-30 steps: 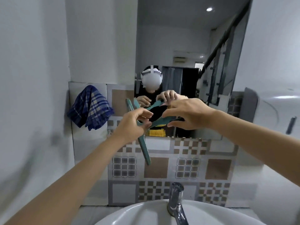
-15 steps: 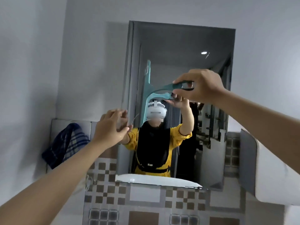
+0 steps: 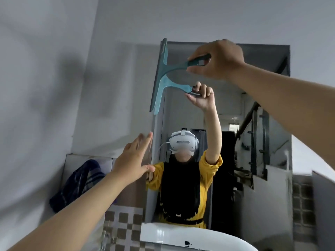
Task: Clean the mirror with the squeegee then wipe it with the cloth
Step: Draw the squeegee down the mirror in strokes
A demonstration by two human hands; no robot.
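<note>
support: grey wall, patterned tiles along its lower part | on wall: upright mirror, blue checked cloth hanging on the tiles left of the mirror | below: white basin rim at the mirror's foot

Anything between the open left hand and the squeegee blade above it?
Nothing. In the head view, only bare grey wall and the mirror's left edge separate the left hand from the squeegee.
</note>
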